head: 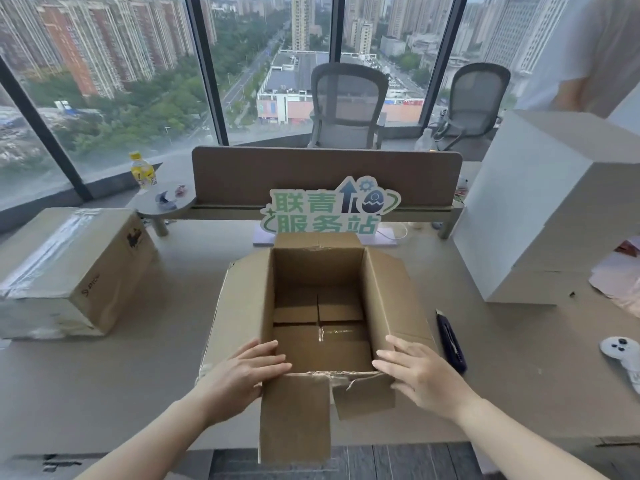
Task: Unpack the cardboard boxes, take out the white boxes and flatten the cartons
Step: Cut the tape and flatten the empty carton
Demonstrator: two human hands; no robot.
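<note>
Cartons number two. One open carton [318,306] stands at the middle of the desk [173,375], just before the person, all four top flaps folded outward; its interior shows only the taped bottom seam, so it appears emptied. One sealed carton [69,268] lies at the left, taped along the top and well apart from the first. White boxes [543,209], stacked at the right edge of the desk, appear to be two, though the seam between them is faint and the count is uncertain.

Handling, as a judgement: the open carton is corrugated board, probably light and moderately stiff across its panels but weak at the scored folds. The near flap is torn at its edge and would likely rip further if pulled. A sound hold would be on the two long side walls near the corners, or under the base once the bottom tape is cut.

Left hand [242,372] rests flat, fingers extended, on the near left corner of the open carton; it grips nothing. Right hand [419,372] lies likewise with fingers straight on the near right corner and flap.

One dark utility knife [450,344] lies just right of the open carton. One white controller [620,351] sits near the right edge. One yellow bottle [142,169] stands far left.
</note>
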